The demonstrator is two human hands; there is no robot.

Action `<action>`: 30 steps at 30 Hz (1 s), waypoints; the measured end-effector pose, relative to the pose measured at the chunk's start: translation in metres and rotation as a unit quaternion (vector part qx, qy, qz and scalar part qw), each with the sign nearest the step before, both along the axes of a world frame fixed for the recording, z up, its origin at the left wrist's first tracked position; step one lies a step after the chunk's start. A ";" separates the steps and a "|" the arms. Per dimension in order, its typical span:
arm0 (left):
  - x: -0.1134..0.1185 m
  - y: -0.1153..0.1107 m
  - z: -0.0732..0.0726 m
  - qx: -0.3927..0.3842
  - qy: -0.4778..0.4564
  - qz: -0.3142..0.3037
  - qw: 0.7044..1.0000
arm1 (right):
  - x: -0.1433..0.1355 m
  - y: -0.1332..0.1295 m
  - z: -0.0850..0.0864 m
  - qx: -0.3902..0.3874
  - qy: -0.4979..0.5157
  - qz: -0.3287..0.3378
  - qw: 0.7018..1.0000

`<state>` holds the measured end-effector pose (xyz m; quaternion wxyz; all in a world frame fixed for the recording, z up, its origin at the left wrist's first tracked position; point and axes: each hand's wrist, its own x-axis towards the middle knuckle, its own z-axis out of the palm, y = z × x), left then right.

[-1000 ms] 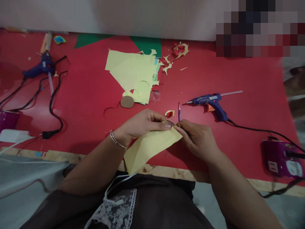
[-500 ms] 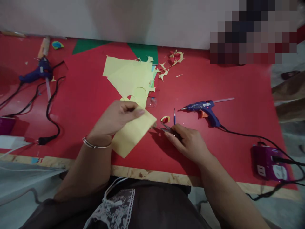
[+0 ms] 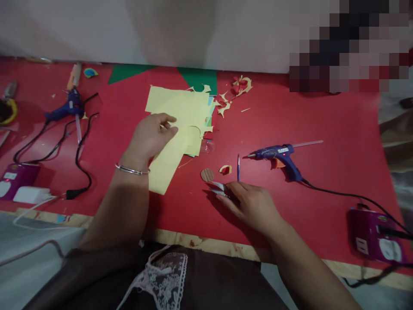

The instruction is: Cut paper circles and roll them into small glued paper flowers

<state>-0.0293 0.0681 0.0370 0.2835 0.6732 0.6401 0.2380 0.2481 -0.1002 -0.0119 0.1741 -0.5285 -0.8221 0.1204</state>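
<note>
My left hand (image 3: 153, 135) is over the yellow paper (image 3: 167, 168), thumb and curled fingers apart, with nothing pinched between them. This sheet lies partly under the hand and joins a pile of yellow sheets (image 3: 171, 101) with cut-out edges. Small dark-handled scissors (image 3: 219, 188) are held in my right hand (image 3: 250, 200), their blades parted and pointing left. Just beyond the blade tips rests a round brown striped disc (image 3: 207, 175). A small red and yellow curled piece (image 3: 225, 169) and a thin blue stick (image 3: 238, 167) lie above my right hand.
A blue glue gun (image 3: 284, 155) lies at the right, its cord running to a purple box (image 3: 376, 237). Another glue gun (image 3: 69, 107), cords and a second purple box (image 3: 21, 178) are on the left. Paper scraps (image 3: 224, 105) lie near the white wall (image 3: 245, 38).
My left hand has moved back and left and let go of the yellow sheet, which now lies by the pile. The brown disc has come into full view. My right hand still holds the scissors.
</note>
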 end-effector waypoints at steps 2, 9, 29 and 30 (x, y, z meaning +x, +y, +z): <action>0.008 -0.012 0.002 0.085 0.123 -0.003 0.989 | 0.000 0.000 0.000 0.002 0.000 0.000 1.000; 0.037 -0.058 -0.006 -0.013 0.256 -0.184 0.949 | -0.004 -0.001 0.001 0.017 0.003 -0.007 1.000; 0.064 -0.075 -0.011 -0.197 -0.451 -0.033 0.870 | -0.019 -0.009 -0.001 0.055 -0.014 -0.014 0.998; 0.068 -0.078 -0.014 -0.210 -0.481 -0.014 0.851 | -0.020 -0.009 0.000 0.055 -0.012 -0.009 0.998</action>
